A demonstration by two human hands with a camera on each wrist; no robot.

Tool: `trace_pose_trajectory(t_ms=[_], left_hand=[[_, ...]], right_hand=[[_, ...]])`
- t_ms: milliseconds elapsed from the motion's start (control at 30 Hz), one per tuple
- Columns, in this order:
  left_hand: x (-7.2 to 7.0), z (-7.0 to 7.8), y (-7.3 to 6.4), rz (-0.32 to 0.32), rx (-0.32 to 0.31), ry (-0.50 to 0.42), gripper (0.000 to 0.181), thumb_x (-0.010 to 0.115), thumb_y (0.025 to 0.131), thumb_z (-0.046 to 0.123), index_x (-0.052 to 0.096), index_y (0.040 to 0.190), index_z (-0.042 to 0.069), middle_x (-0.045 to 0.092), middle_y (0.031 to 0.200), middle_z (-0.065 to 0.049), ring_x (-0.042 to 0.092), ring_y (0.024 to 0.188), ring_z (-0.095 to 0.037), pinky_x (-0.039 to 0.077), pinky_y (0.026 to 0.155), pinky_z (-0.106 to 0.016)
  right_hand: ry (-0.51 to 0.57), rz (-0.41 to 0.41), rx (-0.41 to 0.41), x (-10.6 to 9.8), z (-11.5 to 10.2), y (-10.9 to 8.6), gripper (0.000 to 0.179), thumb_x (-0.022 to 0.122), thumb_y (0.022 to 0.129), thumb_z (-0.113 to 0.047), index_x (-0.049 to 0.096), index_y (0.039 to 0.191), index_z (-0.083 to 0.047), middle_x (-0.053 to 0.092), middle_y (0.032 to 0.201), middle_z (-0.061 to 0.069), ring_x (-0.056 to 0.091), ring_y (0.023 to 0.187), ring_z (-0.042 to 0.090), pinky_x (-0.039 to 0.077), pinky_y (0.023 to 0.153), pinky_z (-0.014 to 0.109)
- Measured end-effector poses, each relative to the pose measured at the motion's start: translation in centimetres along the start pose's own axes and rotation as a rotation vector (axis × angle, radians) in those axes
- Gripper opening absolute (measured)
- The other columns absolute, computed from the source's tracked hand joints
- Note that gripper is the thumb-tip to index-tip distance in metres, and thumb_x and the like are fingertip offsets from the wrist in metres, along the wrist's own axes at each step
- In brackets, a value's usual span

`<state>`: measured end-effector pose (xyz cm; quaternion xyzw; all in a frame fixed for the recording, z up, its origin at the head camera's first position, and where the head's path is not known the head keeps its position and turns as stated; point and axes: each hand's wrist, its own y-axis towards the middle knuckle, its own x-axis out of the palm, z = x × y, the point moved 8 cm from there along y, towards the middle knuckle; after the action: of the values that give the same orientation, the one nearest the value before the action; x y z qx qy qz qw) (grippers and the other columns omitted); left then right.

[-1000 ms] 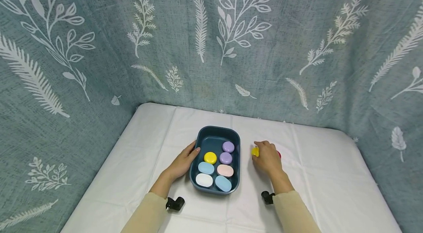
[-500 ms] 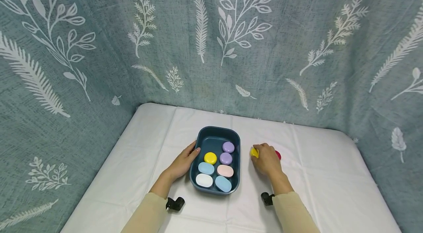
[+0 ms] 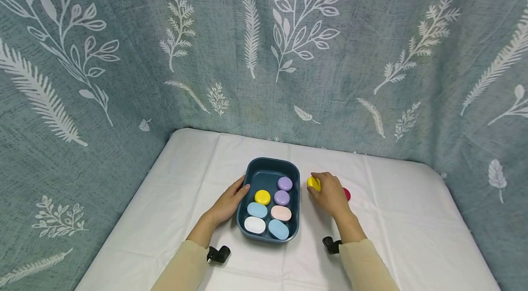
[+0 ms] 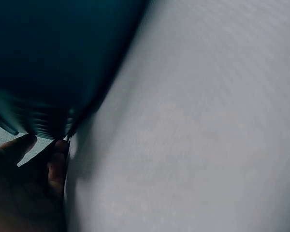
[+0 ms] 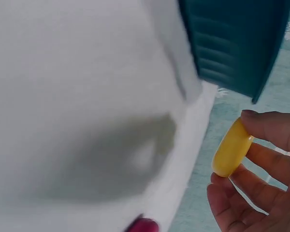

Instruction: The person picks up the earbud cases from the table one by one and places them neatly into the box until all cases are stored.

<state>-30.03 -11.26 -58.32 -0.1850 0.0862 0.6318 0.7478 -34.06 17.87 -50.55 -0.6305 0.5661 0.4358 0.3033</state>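
My right hand (image 3: 333, 194) pinches a smooth yellow rounded disc (image 5: 232, 147) between thumb and fingertips, just right of a dark blue tray (image 3: 268, 166). The right wrist view shows the disc held up off the cloth, with a shadow below. My left hand (image 3: 227, 201) grips the tray's left wall, thumb over the rim and fingers outside, partly hidden. Inside the tray lie another yellow disc (image 3: 262, 197), two lilac discs (image 3: 284, 183), and oval pieces: two light blue (image 3: 257, 210), one pink (image 3: 281, 213), one white (image 3: 255, 225). A red disc (image 3: 347, 194) lies partly behind my right hand.
A white cloth (image 3: 396, 227) covers the table. Patterned green-grey curtains (image 3: 231, 98) hang behind it and along both sides. Black wrist cameras (image 3: 218, 254) are worn on both wrists. Inside the tray, bare floor shows at the far left corner.
My right hand has taken hold of the yellow disc, lifted it and moved it left and away toward the tray. More of the red disc is uncovered. My left hand and the tray stay put.
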Motion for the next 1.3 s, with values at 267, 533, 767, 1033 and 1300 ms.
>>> trace_pose_trajectory(t_ms=[267,533,767,1033,1300], left_hand=[[0.0,0.0,0.1,-0.004,0.016,-0.006,0.067,0.039,0.095,0.066,0.027,0.152,0.034,0.028,0.159,0.001,0.023,0.148,-0.027,0.019,0.116,-0.061],[0.0,0.0,0.1,-0.003,0.014,-0.007,0.066,0.039,0.095,0.065,0.027,0.153,0.034,0.028,0.159,0.001,0.024,0.148,-0.027,0.019,0.116,-0.062],[0.0,-0.2,0.0,0.001,-0.001,-0.002,0.069,0.038,0.094,0.068,0.027,0.153,0.034,0.028,0.159,0.001,0.024,0.148,-0.027,0.020,0.116,-0.061],[0.1,-0.2,0.0,-0.007,0.013,-0.018,0.068,0.039,0.093,0.068,0.027,0.152,0.036,0.028,0.159,0.000,0.023,0.148,-0.028,0.018,0.116,-0.062],[0.1,0.0,0.0,-0.009,0.021,-0.022,0.066,0.039,0.094,0.066,0.027,0.152,0.036,0.028,0.159,-0.001,0.024,0.148,-0.028,0.019,0.116,-0.062]], right_hand=[[0.058,0.023,-0.058,-1.4,-2.8,0.1,0.046,0.068,0.090,-0.025,0.060,0.131,-0.006,0.056,0.131,0.018,0.051,0.121,0.036,0.042,0.104,0.052],[0.089,0.001,-0.069,-1.6,-5.1,0.2,0.045,0.069,0.090,-0.026,0.060,0.131,-0.011,0.054,0.131,0.014,0.052,0.119,0.032,0.046,0.102,0.050],[0.097,-0.052,-0.150,-0.3,-7.2,0.2,0.046,0.069,0.091,-0.027,0.059,0.134,-0.013,0.056,0.129,0.009,0.054,0.116,0.029,0.046,0.102,0.048],[0.081,-0.082,-0.201,1.3,-8.5,0.3,0.045,0.069,0.091,-0.027,0.060,0.133,-0.016,0.058,0.128,0.005,0.054,0.118,0.025,0.040,0.102,0.050],[0.066,-0.113,-0.207,3.2,-8.6,0.7,0.044,0.070,0.090,-0.027,0.061,0.132,-0.016,0.059,0.127,0.003,0.057,0.114,0.023,0.038,0.103,0.051]])
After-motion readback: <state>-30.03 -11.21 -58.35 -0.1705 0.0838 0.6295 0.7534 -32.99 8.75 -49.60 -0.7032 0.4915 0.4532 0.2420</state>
